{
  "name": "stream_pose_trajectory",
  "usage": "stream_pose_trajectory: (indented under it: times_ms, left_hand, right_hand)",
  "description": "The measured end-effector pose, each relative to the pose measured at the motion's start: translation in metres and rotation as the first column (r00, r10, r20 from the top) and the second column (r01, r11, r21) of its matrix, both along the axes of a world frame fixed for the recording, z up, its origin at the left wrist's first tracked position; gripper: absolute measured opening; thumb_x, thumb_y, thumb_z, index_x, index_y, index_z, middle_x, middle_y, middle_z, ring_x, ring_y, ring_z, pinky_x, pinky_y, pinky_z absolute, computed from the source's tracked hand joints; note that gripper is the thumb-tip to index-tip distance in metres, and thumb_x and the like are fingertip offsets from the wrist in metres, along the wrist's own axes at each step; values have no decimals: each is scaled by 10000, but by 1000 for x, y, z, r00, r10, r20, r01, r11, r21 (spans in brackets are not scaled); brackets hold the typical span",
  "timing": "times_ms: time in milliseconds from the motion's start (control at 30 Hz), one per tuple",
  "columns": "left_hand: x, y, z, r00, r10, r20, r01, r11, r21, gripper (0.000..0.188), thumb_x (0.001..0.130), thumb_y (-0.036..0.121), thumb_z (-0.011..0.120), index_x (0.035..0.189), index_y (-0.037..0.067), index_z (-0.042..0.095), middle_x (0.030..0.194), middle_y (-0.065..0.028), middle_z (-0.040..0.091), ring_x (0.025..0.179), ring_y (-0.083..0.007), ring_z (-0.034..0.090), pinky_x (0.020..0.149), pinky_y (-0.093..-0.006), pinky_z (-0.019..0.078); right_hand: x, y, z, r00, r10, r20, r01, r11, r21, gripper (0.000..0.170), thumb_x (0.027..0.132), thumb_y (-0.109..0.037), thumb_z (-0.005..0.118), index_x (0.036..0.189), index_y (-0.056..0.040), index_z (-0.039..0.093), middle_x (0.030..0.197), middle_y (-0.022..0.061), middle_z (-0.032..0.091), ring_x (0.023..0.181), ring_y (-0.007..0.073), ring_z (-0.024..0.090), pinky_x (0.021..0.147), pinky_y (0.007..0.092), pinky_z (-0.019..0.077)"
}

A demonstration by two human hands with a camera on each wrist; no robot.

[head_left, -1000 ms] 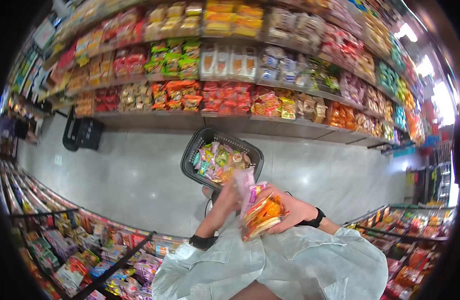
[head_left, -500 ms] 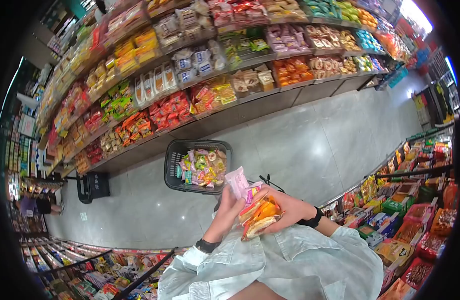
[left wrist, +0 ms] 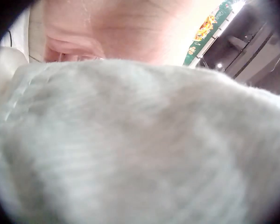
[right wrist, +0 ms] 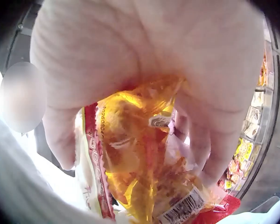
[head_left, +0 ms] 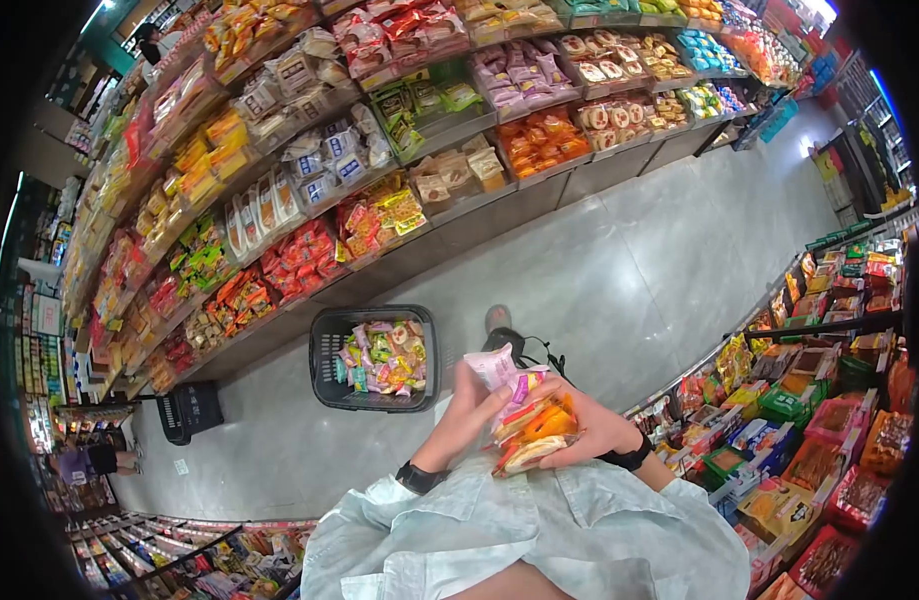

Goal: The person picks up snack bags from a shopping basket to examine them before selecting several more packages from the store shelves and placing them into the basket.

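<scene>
In the head view my right hand (head_left: 601,432) grips several packaged snacks in front of my body, an orange packet (head_left: 551,422) among them. The right wrist view shows its fingers curled round the clear orange wrapper (right wrist: 130,158), with a red-edged packet (right wrist: 95,158) beside it and a barcode low on the bundle. My left hand (head_left: 457,415) pinches a pale pink packet (head_left: 491,368) that sticks up beside the orange ones. The left wrist view is mostly filled by grey-green cloth (left wrist: 130,140), with part of the palm (left wrist: 116,28) above it; the fingertips are hidden.
A black basket (head_left: 321,360) of small wrapped snacks stands on the floor (head_left: 619,270) ahead and left. Beyond it rise tiered shelves of bagged snacks (head_left: 546,140). A second black basket (head_left: 201,410) stands further left. Snack displays (head_left: 799,410) line the right side and near left.
The view has swung to the right, so the basket and shelves have shifted left. A shoe has come into view on the floor. Both hands still hold the packets close to the body.
</scene>
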State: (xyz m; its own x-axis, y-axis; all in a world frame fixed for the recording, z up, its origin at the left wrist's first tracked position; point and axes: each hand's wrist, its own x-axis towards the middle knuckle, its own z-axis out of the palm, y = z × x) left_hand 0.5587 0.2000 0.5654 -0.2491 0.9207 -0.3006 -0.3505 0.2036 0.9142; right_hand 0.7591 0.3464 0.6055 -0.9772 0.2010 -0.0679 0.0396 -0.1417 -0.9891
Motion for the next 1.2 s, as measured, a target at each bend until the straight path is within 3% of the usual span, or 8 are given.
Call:
stream_pose_trajectory:
  times_ms: [100, 200, 400, 600, 833, 933, 1033, 1200]
  left_hand:
    - [-15, 47, -17, 1000, -23, -4, 23, 1000, -3, 605, 1074, 257, 646, 1488, 10, 281, 1464, -139, 446, 1382, -211, 463, 1149, -390, 415]
    - [-36, 103, -16, 977, 12, 215, 9, 995, -95, 634, 1059, 176, 641, 1558, 79, 263, 1510, -114, 472, 1421, -213, 471, 1169, -402, 417]
    - [-76, 216, -40, 998, -45, 31, 43, 997, 70, 671, 1015, 45, 667, 1543, 78, 255, 1413, -123, 540, 1318, -211, 571, 1091, -391, 502]
    - [-103, 313, -25, 999, -35, 27, 35, 999, 2, 715, 974, 36, 732, 1505, 52, 253, 1291, -153, 627, 1150, -208, 678, 962, -366, 578]
    - [-116, 409, -75, 970, 64, -236, -89, 992, -93, 663, 932, 88, 757, 1446, 31, 343, 1135, -167, 695, 941, -198, 722, 832, -360, 577]
    - [-128, 459, -76, 897, 85, -434, -156, 979, -132, 581, 923, 103, 755, 1417, 33, 457, 1174, -176, 688, 974, -238, 713, 852, -388, 568]
    - [-145, 504, -60, 525, 82, -847, -213, 976, -38, 511, 908, 120, 746, 1377, 43, 558, 1218, -189, 664, 1073, -336, 683, 906, -432, 552]
    - [-176, 548, -54, 409, -16, -913, -264, 955, -135, 522, 889, 128, 738, 1384, 75, 581, 1244, -203, 638, 1167, -417, 625, 964, -461, 527]
  right_hand:
    - [-10, 43, -3, 1000, -26, 9, 26, 1000, 9, 803, 750, -241, 960, 1401, -88, 516, 1316, 109, 517, 1260, 247, 535, 1109, 377, 415]
    - [-24, 92, -6, 999, -41, 28, 39, 997, 68, 803, 744, -242, 965, 1396, -90, 521, 1328, 108, 512, 1263, 245, 538, 1108, 377, 418]
    - [-56, 188, 16, 985, -136, 105, 136, 991, 4, 801, 737, -216, 969, 1383, -89, 514, 1350, 97, 488, 1265, 228, 534, 1100, 365, 428]
    - [-66, 267, 18, 975, -190, 111, 195, 980, -38, 799, 743, -180, 962, 1386, -91, 496, 1345, 80, 465, 1266, 206, 524, 1092, 350, 435]
    - [-59, 385, -4, 976, -202, 83, 204, 979, -19, 808, 731, -178, 963, 1385, -91, 496, 1337, 77, 462, 1260, 205, 523, 1088, 346, 435]
    - [-56, 444, -5, 975, -214, 66, 217, 975, -54, 817, 720, -165, 960, 1389, -100, 495, 1332, 72, 465, 1269, 196, 518, 1090, 350, 435]
    - [-52, 501, -4, 979, -201, 36, 200, 980, 11, 829, 722, -127, 956, 1402, -103, 482, 1345, 57, 468, 1279, 177, 514, 1092, 341, 439]
    - [-50, 570, -5, 985, -171, 26, 173, 981, -92, 839, 719, -82, 949, 1412, -92, 476, 1356, 55, 466, 1301, 172, 507, 1096, 331, 440]
